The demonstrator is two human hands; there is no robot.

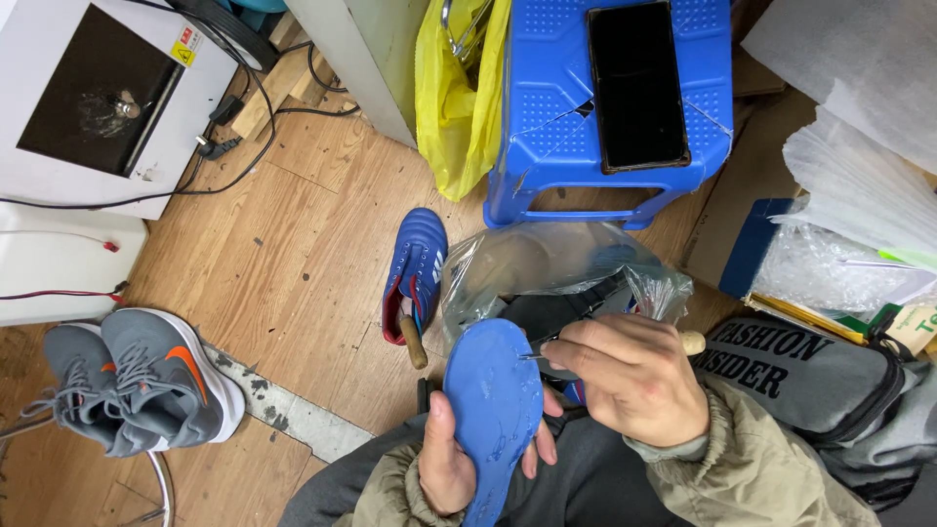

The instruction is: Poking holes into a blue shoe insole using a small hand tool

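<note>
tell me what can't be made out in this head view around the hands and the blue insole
- Head view: the lower end of the blue foam insole is cut off by the bottom edge.
- The thin metal tool is mostly hidden inside the right hand; only its tip and a wooden handle end show.
- The left hand has its palm hidden behind the insole.
- The contents of the clear plastic bag are blurred by glare.

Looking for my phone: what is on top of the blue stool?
A black phone lies flat, screen dark, on the blue stool. A yellow bag hangs against the stool's left side and hides that edge.
</note>
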